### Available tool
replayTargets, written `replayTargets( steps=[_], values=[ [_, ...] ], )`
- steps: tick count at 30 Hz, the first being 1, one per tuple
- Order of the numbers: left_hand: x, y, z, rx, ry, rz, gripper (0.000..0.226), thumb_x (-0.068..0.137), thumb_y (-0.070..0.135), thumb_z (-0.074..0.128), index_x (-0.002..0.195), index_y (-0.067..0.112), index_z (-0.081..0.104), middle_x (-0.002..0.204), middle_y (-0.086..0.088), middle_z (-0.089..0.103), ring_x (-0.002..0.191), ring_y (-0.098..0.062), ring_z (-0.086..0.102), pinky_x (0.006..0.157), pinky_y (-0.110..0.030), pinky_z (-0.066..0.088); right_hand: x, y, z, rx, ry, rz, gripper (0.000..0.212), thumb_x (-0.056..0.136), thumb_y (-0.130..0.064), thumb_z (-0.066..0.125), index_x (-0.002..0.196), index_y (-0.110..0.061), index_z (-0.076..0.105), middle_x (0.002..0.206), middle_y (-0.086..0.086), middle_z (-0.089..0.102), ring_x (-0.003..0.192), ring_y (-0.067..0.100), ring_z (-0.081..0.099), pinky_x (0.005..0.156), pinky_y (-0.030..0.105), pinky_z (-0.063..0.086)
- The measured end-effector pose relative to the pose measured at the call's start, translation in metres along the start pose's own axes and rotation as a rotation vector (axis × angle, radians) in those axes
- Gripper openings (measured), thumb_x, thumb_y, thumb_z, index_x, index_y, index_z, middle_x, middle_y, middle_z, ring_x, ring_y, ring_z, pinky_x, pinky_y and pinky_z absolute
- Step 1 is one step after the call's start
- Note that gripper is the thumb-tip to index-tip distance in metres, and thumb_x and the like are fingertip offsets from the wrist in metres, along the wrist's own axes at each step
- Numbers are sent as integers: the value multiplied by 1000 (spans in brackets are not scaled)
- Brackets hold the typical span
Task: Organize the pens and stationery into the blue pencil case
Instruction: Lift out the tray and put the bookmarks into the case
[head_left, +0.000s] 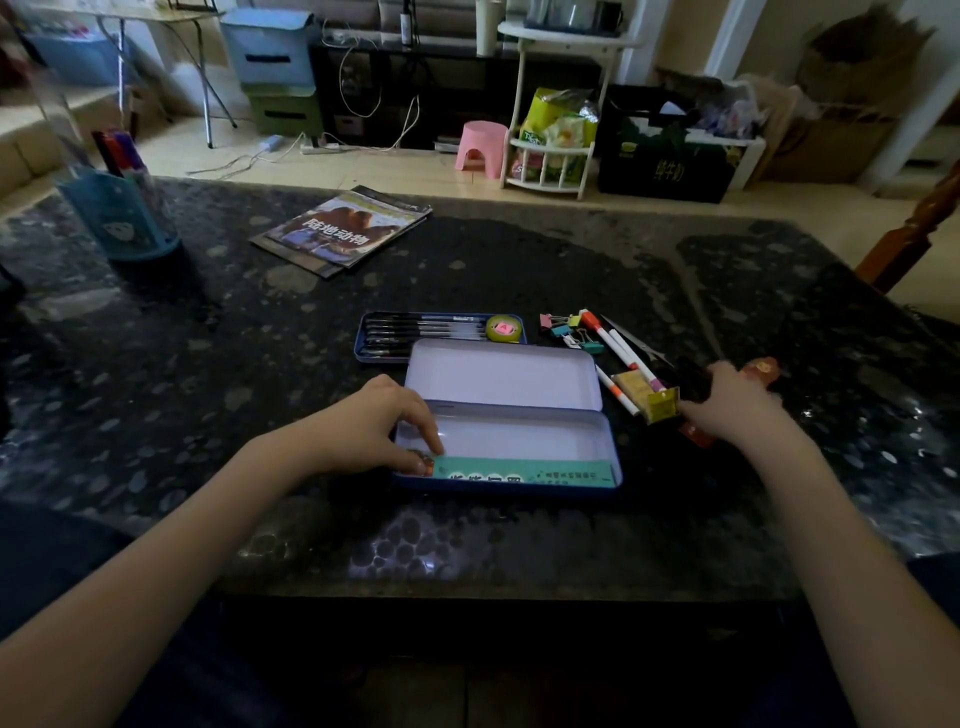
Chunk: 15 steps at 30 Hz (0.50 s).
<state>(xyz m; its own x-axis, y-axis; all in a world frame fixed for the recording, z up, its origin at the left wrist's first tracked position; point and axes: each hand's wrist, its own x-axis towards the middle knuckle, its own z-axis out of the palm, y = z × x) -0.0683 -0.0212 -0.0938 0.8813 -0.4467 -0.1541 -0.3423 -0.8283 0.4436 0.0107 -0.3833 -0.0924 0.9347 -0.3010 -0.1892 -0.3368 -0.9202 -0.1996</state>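
the blue pencil case (608, 441) lies open at the centre of the frame on the dark table (260, 364), lid flat behind the base. left hand (374, 426) sits at the case's left end, fingertips pinching the end of a green ruler (524, 474) lying along the near wall. right hand (727, 410), right of centre, curls over an orange-red item (758, 370); whether it actually grips it, cannot tell. just above the case, an inner tray (363, 343) holds black pens (421, 332) and a yellow-green tape roll (503, 328). binder clips (566, 330), white markers (618, 353) and a yellow eraser (649, 397) lie to the right.
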Motion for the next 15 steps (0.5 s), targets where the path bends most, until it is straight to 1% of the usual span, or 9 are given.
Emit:
replayTargets(
  steps=[2, 4, 5, 8, 10, 13, 15],
  values=[
    [1, -1, 1, 1, 9, 3, 19, 70, 44, 75, 78, 53, 60, 103, 21, 61, 104, -8, 47, 99, -34, 34, 12, 4, 16, -32, -114, 68, 71, 81, -48, 56, 134, -5, 39, 138, 29, 40, 126, 47, 40, 105, 50, 36],
    [1, -2, 1, 3, 15, 12, 19, 70, 45, 75, 77, 53, 59, 100, 22, 61, 101, -7, 47, 98, -34, 34, 15, 1, 25, -42, -161, 85, 68, 84, -41, 51, 138, -4, 32, 145, 31, 30, 133, 48, 30, 111, 53, 26],
    [2, -3, 2, 6, 21, 18, 20, 69, 46, 75, 77, 53, 59, 99, 24, 60, 100, -7, 47, 98, -34, 34, 13, -3, 25, -40, -160, 72, 64, 85, -36, 52, 136, -4, 33, 145, 31, 30, 133, 48, 29, 111, 52, 26],
    [2, -3, 2, 17, 40, 32, 22, 69, 45, 75, 78, 53, 57, 94, 28, 57, 97, -7, 47, 95, -32, 35, 1, -9, 18, -5, -105, 20, 58, 81, -23, 60, 132, -4, 39, 136, 30, 41, 124, 44, 43, 106, 46, 37],
    [3, -3, 2, 10, 39, 32, 21, 69, 46, 76, 79, 52, 58, 92, 28, 57, 96, -7, 48, 95, -33, 38, -2, -7, 18, -1, -54, 9, 64, 80, -14, 60, 138, -11, 33, 137, 28, 40, 123, 43, 44, 104, 44, 39],
    [3, -5, 2, -25, 42, 36, 20, 68, 48, 75, 83, 49, 62, 92, 25, 61, 96, -9, 52, 94, -38, 42, -2, -8, 15, -30, -9, 11, 70, 82, -11, 60, 143, -19, 27, 139, 24, 38, 127, 41, 36, 106, 40, 31],
    [3, -5, 3, -18, 42, 31, 21, 68, 47, 76, 85, 47, 63, 92, 24, 61, 96, -9, 51, 95, -38, 41, -3, -11, 14, -32, -7, 58, 72, 83, -9, 59, 145, -21, 24, 141, 24, 33, 131, 41, 30, 109, 40, 25]
  ],
)
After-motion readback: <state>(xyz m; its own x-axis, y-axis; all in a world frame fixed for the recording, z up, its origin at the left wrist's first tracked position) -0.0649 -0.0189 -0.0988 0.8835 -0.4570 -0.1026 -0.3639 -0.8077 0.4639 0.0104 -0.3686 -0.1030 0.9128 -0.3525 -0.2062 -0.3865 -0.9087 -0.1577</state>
